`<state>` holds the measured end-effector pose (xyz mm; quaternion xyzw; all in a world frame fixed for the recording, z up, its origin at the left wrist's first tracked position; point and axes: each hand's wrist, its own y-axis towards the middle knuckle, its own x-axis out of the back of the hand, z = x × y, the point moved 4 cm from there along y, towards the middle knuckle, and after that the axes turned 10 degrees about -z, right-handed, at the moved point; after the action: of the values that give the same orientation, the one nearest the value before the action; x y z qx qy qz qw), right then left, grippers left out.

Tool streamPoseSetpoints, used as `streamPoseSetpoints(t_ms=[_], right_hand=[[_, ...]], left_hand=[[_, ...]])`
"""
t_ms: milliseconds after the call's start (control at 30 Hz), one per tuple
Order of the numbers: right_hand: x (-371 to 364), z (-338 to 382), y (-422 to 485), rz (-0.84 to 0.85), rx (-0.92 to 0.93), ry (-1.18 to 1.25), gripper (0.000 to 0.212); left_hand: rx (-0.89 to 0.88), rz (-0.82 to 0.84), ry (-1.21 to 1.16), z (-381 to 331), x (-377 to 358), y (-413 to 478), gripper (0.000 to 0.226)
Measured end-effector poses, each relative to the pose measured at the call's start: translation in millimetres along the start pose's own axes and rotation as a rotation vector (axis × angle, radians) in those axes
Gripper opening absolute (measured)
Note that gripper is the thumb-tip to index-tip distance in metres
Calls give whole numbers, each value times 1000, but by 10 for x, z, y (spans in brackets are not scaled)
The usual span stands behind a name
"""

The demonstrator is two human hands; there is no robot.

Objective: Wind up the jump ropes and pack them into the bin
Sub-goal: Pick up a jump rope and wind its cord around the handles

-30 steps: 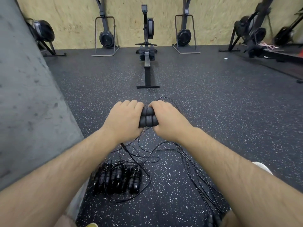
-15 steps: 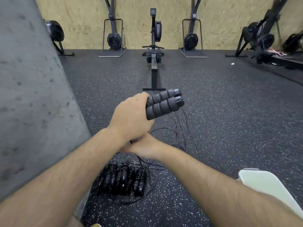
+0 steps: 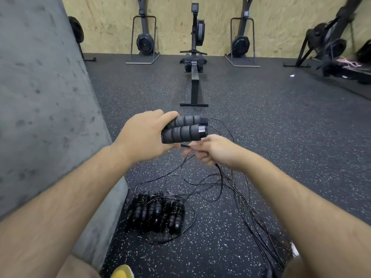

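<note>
Head view: L hand (image 3: pixel 144 137) was wrapped round two black foam handles (image 3: pixel 183 129), held side by side w/ their capped ends pointing right, above the speckled rubber floor (image 3: pixel 271 141), approx. mid-frame. R hand (image 3: pixel 212 151) sat just below & right of those ends, fingers curled, pinching the thin black cord (image 3: pixel 220 173) that ran down from it. Motion blur hid exactly how the fingertips lay. The cord dropped to the floor & joined a loose tangle of black cords (image 3: pixel 247 207) that spread toward the bottom-right corner. A row of wound-up ropes (image 3: pixel 156 212), handles w/ cord coiled round them, lay tight together on the floor, right beside the foot of the grey concrete wall (image 3: pixel 40 97) on the left. At the floor's far side a rowing machine (image 3: pixel 193 63) stood lengthwise, centred, w/ upright machines (image 3: pixel 145 43) either side against the plywood wall (image 3: pixel 220 9). More gym kit (image 3: pixel 329 43) sat at the far right edge. A yellow shoe tip (image 3: pixel 122 271) showed at the bottom edge.
</note>
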<state>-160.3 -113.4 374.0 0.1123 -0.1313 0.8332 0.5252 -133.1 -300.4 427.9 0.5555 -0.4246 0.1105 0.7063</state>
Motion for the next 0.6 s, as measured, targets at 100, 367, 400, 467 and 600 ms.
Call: streamPoseSetpoints(t_ms=[100,367,400,467,600], right_hand=[[41,47,-10,-11,-89,176,41],[200,82,-73,-67,-97,349,33],[228,85,-74,-125,-69,246,34],[271,97,-106,-220,-27,76,36],[357,187,-243,-308,92,-19,27]], left_hand=[[-81,-23,79,-35,-37,17,63],[-149,-22,202,-111,-154,65,70],[-150,-15,209,-131,-173,68,70],[-137,-6,216,-174,-191,81,71],[-103,-25,180,-246,-193,95,74]])
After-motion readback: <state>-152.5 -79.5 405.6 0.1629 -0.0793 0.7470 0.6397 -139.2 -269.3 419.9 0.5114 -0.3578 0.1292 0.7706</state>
